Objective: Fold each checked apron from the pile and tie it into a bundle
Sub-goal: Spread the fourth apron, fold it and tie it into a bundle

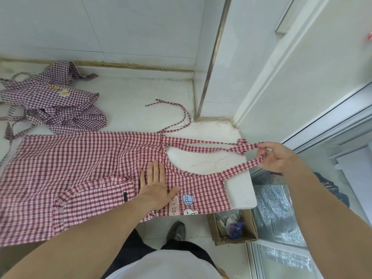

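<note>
A red-and-white checked apron (80, 164) lies spread flat across the white counter (237, 190), its bib end to the right with cartoon patches on it. My left hand (155, 188) presses flat on the bib, fingers straight. My right hand (275, 156) pinches the knotted neck strap (237, 164) past the counter's right edge and holds it taut. One waist tie (181, 113) trails toward the back wall. A pile of purple checked aprons (54, 97) sits crumpled at the back left.
A tiled wall runs behind the counter, with a metal-edged corner post (211, 67) at the back right. Below the counter's right end stands an open cardboard box (233, 226) of scraps on the floor. A sliding glass door frame (322, 125) is on the right.
</note>
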Available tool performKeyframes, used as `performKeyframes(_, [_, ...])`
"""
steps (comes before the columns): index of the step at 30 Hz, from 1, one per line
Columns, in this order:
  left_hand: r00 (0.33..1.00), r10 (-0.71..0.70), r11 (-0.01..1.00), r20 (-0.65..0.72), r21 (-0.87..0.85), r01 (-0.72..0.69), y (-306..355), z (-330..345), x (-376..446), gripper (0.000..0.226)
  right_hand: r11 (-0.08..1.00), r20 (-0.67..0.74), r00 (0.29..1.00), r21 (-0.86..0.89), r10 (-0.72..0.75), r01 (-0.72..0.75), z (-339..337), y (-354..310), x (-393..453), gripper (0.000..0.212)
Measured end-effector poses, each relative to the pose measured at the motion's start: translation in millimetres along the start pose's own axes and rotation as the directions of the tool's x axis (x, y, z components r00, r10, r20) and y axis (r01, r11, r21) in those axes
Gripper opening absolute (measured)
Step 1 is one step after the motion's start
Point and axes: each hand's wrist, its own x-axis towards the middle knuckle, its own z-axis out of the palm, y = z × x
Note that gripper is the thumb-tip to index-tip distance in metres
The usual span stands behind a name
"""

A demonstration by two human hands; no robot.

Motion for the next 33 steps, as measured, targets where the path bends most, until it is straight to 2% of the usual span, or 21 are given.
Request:
performKeyframes(1, [1.0, 0.001, 1.0, 0.0, -0.002, -0.001, 0, 0, 1, 0.099, 0.983, -0.055, 0.998, -0.183, -0.03, 0.019, -1, -4, 0, 0.025])
performKeyframes(2, [1.0, -0.003, 1.0, 0.004, 0.0, 0.003, 0, 0, 0, 0.099, 0.931, -0.11, 0.99, -0.364, -0.083, 0.037, -2, -7, 1, 0.015])
performKeyframes(4, [1.0, -0.007, 1.0, 0.004, -0.003, 0.007, 0, -3, 0, 0.099, 0.786, -0.219, 0.937, -0.612, -0.272, 0.085, -9, -12, 6, 0.012])
performKeyframes(6, [1.0, -0.003, 1.0, 0.006, 0.012, 0.003, 2, -6, -2, 0.102, 0.685, -0.249, 0.858, -0.712, -0.45, 0.152, -13, -14, 9, 0.011])
performKeyframes(9, [1.0, -0.002, 1.0, -0.007, -0.002, 0.002, 6, -26, -1, 0.101, 0.541, -0.139, 0.776, -0.79, -0.616, 0.288, -11, -11, 14, 0.017])
performKeyframes(10, [0.998, 0.011, 0.998, -0.068, -0.06, -0.015, 6, -36, 0, 0.091, 0.512, -0.084, 0.783, -0.798, -0.616, 0.318, -9, -10, 12, 0.019])
performKeyframes(11, [0.981, 0.03, 0.987, -0.193, -0.147, -0.059, 3, -47, 1, 0.072, 0.498, -0.014, 0.82, -0.8, -0.572, 0.334, -6, -9, 9, 0.018])
performKeyframes(12, [0.935, 0.036, 0.966, -0.352, -0.227, -0.123, -1, -56, 3, 0.052, 0.508, 0.056, 0.87, -0.793, -0.49, 0.337, -3, -8, 5, 0.018])
performKeyframes(13, [0.862, 0.028, 0.951, -0.506, -0.251, -0.178, -5, -65, 6, 0.038, 0.531, 0.115, 0.908, -0.779, -0.402, 0.333, -2, -9, 3, 0.019])
performKeyframes(14, [0.786, 0.013, 0.957, -0.618, -0.219, -0.188, -11, -71, 9, 0.033, 0.566, 0.156, 0.93, -0.755, -0.334, 0.33, 0, -8, 1, 0.02])
performKeyframes(15, [0.744, -0.003, 0.971, -0.668, -0.179, -0.158, -19, -76, 13, 0.036, 0.605, 0.18, 0.937, -0.724, -0.299, 0.332, 1, -9, 1, 0.022])
performKeyframes(16, [0.765, -0.043, 0.981, -0.642, -0.173, -0.09, -26, -78, 19, 0.047, 0.648, 0.194, 0.938, -0.682, -0.286, 0.339, 1, -10, 2, 0.026])
performKeyframes(17, [0.83, -0.112, 0.983, -0.547, -0.185, 0.011, -34, -79, 25, 0.065, 0.68, 0.2, 0.937, -0.647, -0.286, 0.346, -1, -12, 5, 0.03])
performKeyframes(19, [0.939, -0.214, 0.969, -0.269, -0.182, 0.169, -51, -77, 33, 0.107, 0.71, 0.202, 0.936, -0.61, -0.29, 0.352, 0, -14, 5, 0.026])
performKeyframes(20, [0.963, -0.224, 0.967, -0.15, -0.157, 0.201, -59, -74, 37, 0.12, 0.72, 0.217, 0.934, -0.595, -0.285, 0.358, -2, -15, 5, 0.022])
performKeyframes(22, [0.983, -0.185, 0.977, -0.007, -0.106, 0.183, -69, -68, 41, 0.131, 0.73, 0.253, 0.918, -0.557, -0.305, 0.396, -4, -17, 4, 0.02])
performKeyframes(24, [0.986, -0.158, 0.984, 0.057, -0.069, 0.162, -70, -65, 41, 0.137, 0.701, 0.253, 0.892, -0.552, -0.374, 0.451, -9, -21, 7, 0.019])
performKeyframes(26, [0.985, -0.154, 0.987, 0.082, -0.032, 0.157, -68, -66, 40, 0.141, 0.627, 0.215, 0.865, -0.613, -0.453, 0.48, -14, -23, 10, 0.022])
performKeyframes(29, [0.983, -0.152, 0.988, 0.105, -0.01, 0.154, -67, -68, 39, 0.144, 0.509, 0.14, 0.85, -0.748, -0.508, 0.427, -22, -17, 19, 0.027])
performKeyframes(31, [0.985, -0.143, 0.99, 0.099, 0.003, 0.143, -67, -68, 38, 0.143, 0.498, 0.04, 0.829, -0.783, -0.558, 0.373, -24, -7, 28, 0.029])
performKeyframes(33, [0.989, -0.126, 0.992, 0.076, 0.029, 0.124, -67, -66, 38, 0.142, 0.547, -0.046, 0.804, -0.756, -0.593, 0.36, -23, 2, 37, 0.03])
